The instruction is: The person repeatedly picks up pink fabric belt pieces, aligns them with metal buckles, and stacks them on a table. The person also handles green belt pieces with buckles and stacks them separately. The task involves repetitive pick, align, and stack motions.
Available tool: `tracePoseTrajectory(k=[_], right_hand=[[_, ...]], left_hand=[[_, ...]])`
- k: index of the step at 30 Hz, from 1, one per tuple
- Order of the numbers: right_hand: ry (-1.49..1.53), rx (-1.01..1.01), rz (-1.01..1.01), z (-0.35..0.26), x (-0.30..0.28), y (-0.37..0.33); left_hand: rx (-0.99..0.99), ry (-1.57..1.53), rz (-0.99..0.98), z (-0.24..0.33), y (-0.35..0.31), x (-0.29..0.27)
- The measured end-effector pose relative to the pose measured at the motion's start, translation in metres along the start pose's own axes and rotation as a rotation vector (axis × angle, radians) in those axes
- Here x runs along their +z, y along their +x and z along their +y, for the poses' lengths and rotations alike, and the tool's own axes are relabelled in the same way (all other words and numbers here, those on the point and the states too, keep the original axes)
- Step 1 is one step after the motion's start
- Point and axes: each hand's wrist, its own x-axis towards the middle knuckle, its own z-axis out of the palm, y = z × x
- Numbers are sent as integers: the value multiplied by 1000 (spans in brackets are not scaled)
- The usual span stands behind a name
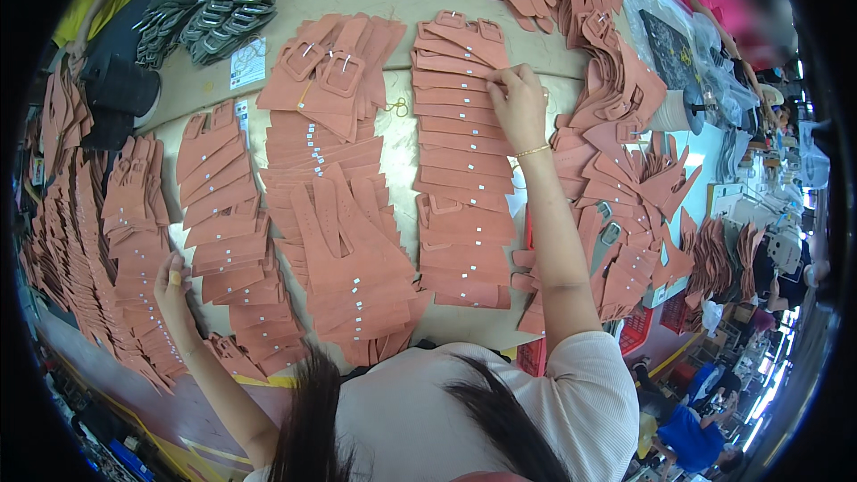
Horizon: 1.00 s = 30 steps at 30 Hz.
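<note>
My right hand (520, 109) is over the right edge of a long overlapping column of salmon-coloured leather pieces (460, 161). Its fingers are curled together on the edge of one piece near the column's far end, where buckled straps (453, 20) lie. Small white stickers mark the pieces. My left hand (171, 290), a yellow band round one finger, is low on the left, between two other columns of leather pieces (138, 259). Its fingers are loosely extended, and nothing shows in them.
Between my hands lies a wide column with covered buckles (342, 71). Dark green buckled straps (223, 13) are heaped at the far left, near a black cylinder (120, 85). More salmon pieces (616, 161) pile up at right, beside a thread cone (676, 112). Several people work around.
</note>
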Motion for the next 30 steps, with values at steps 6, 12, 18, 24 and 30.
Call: tracePoseTrajectory(k=[6, 12, 18, 24, 30], right_hand=[[-35, -15, 8, -4, -2, 0], [-3, -3, -9, -1, 0, 3], [-46, -116, 21, 13, 8, 10], [-52, -49, -54, 20, 4, 26], [-113, 17, -59, 46, 12, 37]], left_hand=[[7, 0, 16, 0, -2, 2], [36, -24, -48, 3, 6, -2], [-54, 89, 10, 9, 12, -1], [47, 46, 23, 16, 10, 4], [-1, 60, 30, 20, 15, 2]])
